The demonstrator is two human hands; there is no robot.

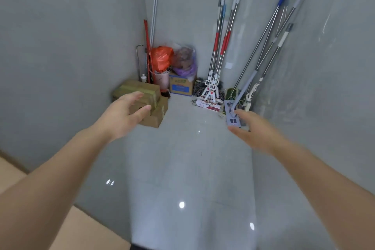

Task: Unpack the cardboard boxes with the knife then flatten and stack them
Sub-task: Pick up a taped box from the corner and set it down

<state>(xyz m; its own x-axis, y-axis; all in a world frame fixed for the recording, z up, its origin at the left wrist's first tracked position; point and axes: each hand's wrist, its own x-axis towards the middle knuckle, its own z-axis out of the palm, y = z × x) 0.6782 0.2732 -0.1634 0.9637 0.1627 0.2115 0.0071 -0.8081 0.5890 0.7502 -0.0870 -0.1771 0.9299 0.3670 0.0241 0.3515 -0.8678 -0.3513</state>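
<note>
Two bare forearms reach forward into a narrow, grey-tiled storage corner. The left hand is spread, fingers straight and relaxed, holding nothing; it hovers in front of a small stack of sealed brown cardboard boxes and overlaps them in this view, though whether it touches them cannot be told. The right hand is likewise held apart and empty, fingers extended, well to the right of the boxes.

The boxes sit on the glossy pale grey tiled floor, pushed against the left wall: one with greenish tape lies on top, with at least two plainer ones under and beside it. No knife can be made out.

Behind the stack, in the far corner, stand a red plastic bag, a clear bag of purple and brown contents resting on a blue-and-white printed carton, and a pale pink bucket. Along the back and right walls lean several metal-handled mops with red, white and blue grips; a flat grey mop head lies on the floor just beyond the right hand's fingertips.

Between the boxes and the mops runs a broad open strip of floor, widening toward the viewer. At lower left the grey tile ends at a beige floor edge.
</note>
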